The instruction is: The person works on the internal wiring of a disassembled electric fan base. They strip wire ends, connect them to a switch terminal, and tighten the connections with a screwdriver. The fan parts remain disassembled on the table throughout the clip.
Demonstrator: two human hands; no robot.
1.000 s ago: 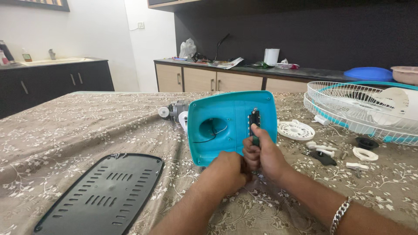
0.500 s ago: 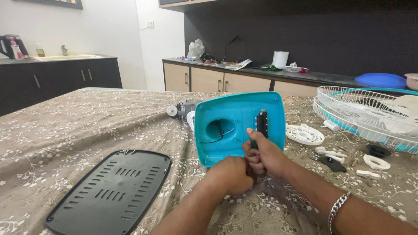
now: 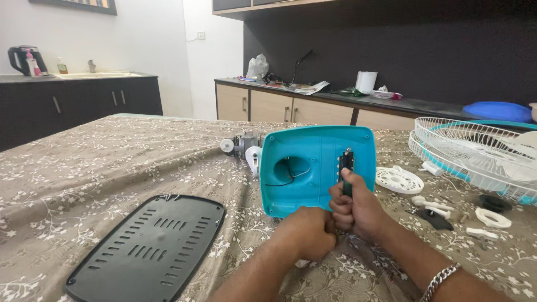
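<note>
A turquoise plastic fan base shell [image 3: 313, 162] stands on its edge on the cloth-covered table, hollow side facing me, with thin wires in its round hole. A small black switch block [image 3: 345, 163] sits in a slot on its inner face. My right hand [image 3: 355, 210] is closed around a dark tool handle whose tip meets that block. My left hand [image 3: 307, 232] is fisted just below and left of the right one, pressed against it; what it grips is hidden.
A black vented base plate [image 3: 148, 246] lies at the near left. The fan motor [image 3: 243, 146] sits behind the shell. White fan guards [image 3: 475, 148], a round white disc [image 3: 398, 180] and several small loose parts lie at the right. Counters line the back wall.
The view has shifted slightly, so the shell and hands sit a little further right and lower. Both hands keep the same hold at the switch block.
</note>
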